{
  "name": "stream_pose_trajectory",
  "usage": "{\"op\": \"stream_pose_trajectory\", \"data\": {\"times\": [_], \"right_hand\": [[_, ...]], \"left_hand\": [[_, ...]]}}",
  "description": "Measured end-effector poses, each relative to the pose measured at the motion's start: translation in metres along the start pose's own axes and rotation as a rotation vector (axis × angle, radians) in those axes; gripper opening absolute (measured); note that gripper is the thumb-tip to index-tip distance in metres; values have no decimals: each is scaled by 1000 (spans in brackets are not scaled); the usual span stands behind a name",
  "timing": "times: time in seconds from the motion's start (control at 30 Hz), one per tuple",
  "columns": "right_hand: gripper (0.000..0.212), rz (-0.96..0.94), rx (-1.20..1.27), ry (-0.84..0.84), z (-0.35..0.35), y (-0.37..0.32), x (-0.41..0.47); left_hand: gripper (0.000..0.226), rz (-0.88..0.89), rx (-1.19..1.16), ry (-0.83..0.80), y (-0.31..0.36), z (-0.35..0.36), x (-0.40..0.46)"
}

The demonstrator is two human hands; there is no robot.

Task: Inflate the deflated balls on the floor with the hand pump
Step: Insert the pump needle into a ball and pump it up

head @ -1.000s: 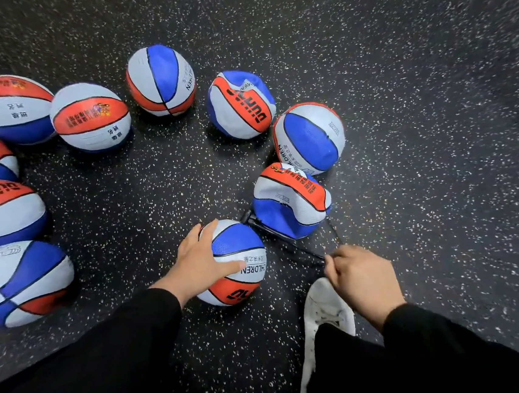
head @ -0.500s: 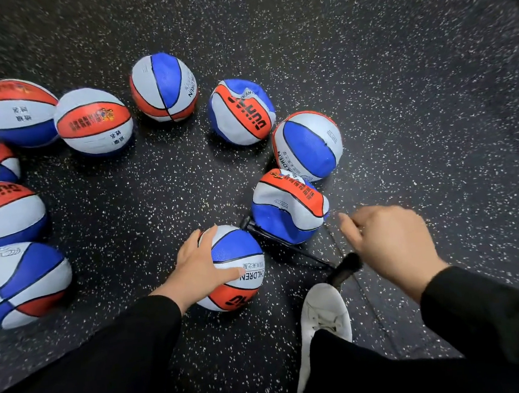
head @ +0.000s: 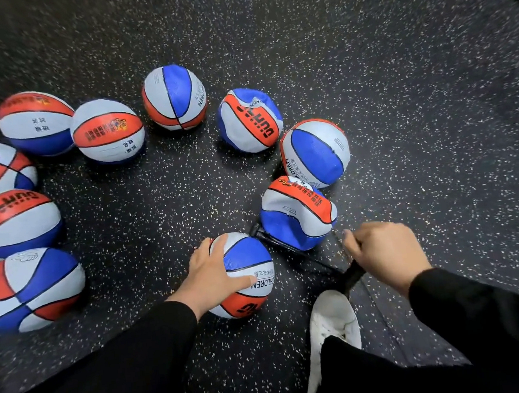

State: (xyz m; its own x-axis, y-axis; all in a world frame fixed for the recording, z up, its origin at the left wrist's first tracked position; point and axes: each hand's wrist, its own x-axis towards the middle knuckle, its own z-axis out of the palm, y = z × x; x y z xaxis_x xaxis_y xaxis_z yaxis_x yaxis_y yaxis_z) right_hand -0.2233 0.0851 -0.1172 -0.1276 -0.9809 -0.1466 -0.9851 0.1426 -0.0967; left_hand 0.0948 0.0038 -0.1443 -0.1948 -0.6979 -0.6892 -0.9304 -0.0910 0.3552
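Note:
A red, white and blue ball (head: 249, 267) lies on the speckled floor in front of me, and my left hand (head: 213, 270) rests spread over its left side. A black hose (head: 291, 247) runs from the ball's top right toward the black hand pump (head: 350, 278), whose body slants down to my white shoe (head: 333, 322). My right hand (head: 384, 254) grips the pump handle, which is mostly hidden under the fingers. A crumpled, deflated ball (head: 298, 214) sits just behind the hose, and another dented one (head: 249, 119) lies farther back.
Several rounder balls ring the left side, such as one (head: 27, 288) at the near left and one (head: 107, 131) farther back. A round ball (head: 316, 153) sits at the right of the group. Bare dark floor (head: 434, 116) spreads to the right.
My right hand rose from low beside the shoe, pulling the pump handle up, and now sits a little lower again. My left hand stayed on the ball.

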Motion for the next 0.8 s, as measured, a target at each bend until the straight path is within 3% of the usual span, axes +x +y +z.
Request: {"op": "stream_pose_trajectory", "data": {"times": [0.17, 0.3, 0.4, 0.53, 0.67, 0.8], "right_hand": [[60, 34, 23, 129, -57, -6, 8], [50, 124, 62, 179, -2, -13, -16], [53, 11, 47, 67, 53, -23, -32], [55, -54, 23, 66, 70, -24, -35], [56, -71, 10, 26, 54, -24, -28], [58, -4, 77, 129, -8, -12, -10]], "left_hand": [[121, -1, -19, 9, 0, -1, 3], [120, -3, -28, 11, 1, -1, 4], [120, 3, -21, 8, 4, -2, 3], [120, 0, -5, 0, 2, -1, -2], [119, -2, -19, 1, 1, -1, 1], [120, -6, -3, 24, 2, 1, 2]]}}
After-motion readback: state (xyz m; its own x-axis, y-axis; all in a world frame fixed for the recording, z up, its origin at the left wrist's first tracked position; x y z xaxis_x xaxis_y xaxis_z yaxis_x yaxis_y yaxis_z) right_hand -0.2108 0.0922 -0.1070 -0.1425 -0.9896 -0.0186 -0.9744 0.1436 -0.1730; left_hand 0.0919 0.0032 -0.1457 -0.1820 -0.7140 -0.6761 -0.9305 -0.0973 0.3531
